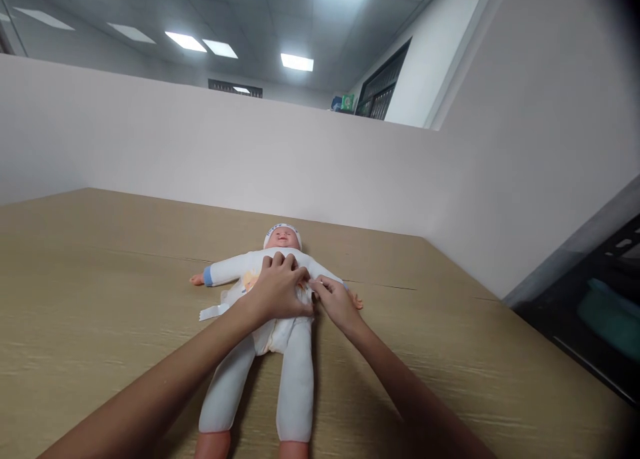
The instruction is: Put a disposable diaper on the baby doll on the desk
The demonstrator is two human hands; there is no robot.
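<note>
A baby doll (296, 372) in a white suit and printed cap lies face up on the table, feet toward me. A white diaper (270, 336) is around its hips, and one loose fastening tab (214, 312) sticks out on the left side. My left hand (283, 286) lies across the doll's belly, fingers bent and thumb low, gripping the diaper's front near its right edge. Beside it, my right hand (334, 299) pinches the diaper's edge at the doll's right-hand side. The spot between my fingertips is partly hidden.
The wooden table (125, 259) reaches back to a pale low wall (225, 152). At the right stands a dark rack (600, 292) with a green item (610, 316) inside, beyond the table's edge.
</note>
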